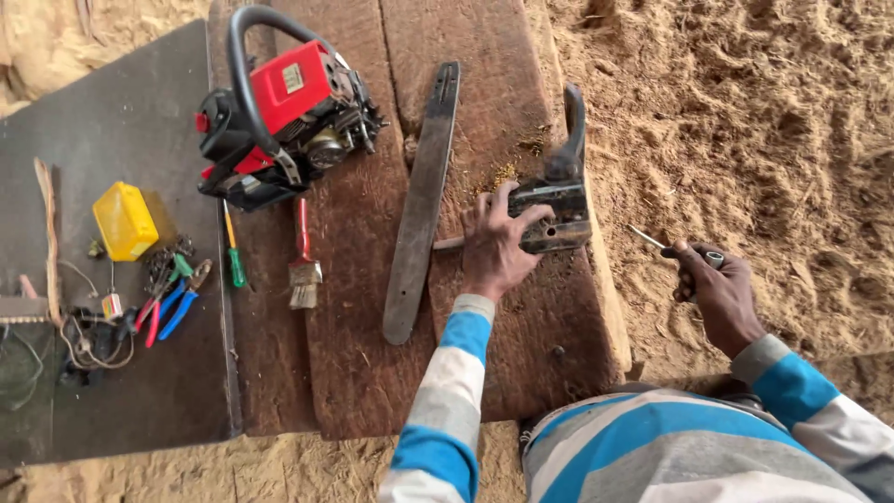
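Observation:
My left hand (494, 244) presses down on a dark grey chainsaw side cover (556, 210) lying on the wooden planks (363, 354). My right hand (715, 293) hangs off the planks' right edge over the sawdust and grips a screwdriver (663, 244), whose metal shaft points up and left. A long grey chainsaw guide bar (421, 200) lies just left of my left hand. The red and black chainsaw body (279, 116) sits at the planks' far left.
A red-handled brush (304, 261) and a green-handled screwdriver (233, 250) lie below the saw body. On the dark board (121, 121) at left are a yellow box (124, 221), pliers (168, 300) and wires. Sawdust ground (764, 121) surrounds the planks.

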Available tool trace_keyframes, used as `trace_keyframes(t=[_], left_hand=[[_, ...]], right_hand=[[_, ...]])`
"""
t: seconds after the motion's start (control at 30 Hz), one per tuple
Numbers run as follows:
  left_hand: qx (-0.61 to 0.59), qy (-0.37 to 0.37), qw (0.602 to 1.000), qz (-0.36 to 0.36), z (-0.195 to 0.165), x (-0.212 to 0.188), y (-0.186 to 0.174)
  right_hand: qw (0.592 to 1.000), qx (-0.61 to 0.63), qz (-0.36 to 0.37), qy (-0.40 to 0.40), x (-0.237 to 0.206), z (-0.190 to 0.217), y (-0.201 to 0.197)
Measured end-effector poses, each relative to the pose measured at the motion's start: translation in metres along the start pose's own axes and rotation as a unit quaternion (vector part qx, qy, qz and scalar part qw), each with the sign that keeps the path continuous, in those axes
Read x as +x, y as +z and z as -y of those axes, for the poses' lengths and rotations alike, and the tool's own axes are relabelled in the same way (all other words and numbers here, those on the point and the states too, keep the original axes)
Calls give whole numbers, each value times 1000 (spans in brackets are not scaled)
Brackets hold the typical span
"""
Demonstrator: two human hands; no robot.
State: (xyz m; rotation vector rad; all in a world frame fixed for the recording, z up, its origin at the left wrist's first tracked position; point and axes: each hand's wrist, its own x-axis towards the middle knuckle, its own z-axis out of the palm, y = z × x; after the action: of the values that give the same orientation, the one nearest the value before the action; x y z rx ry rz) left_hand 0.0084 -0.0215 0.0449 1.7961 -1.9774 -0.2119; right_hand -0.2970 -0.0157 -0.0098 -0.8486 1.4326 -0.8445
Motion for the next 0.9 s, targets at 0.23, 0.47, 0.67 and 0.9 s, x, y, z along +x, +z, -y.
trace_keyframes(t=[0.23,0.47,0.67,0.9], left_hand=[[6,-1,1000,0,-3,-7,2],[-1,-8,998,68,12,5,20],[-16,1,999,-50,8,-6,16],[26,11,994,104,18,0,19]], right_hand=[[1000,10,-4,4,1,-7,1],[1000,-13,-2,6,3,-6,1],[1000,4,-14,-25,2,-11,-1],[998,-63,12,-8,3,-11,4]])
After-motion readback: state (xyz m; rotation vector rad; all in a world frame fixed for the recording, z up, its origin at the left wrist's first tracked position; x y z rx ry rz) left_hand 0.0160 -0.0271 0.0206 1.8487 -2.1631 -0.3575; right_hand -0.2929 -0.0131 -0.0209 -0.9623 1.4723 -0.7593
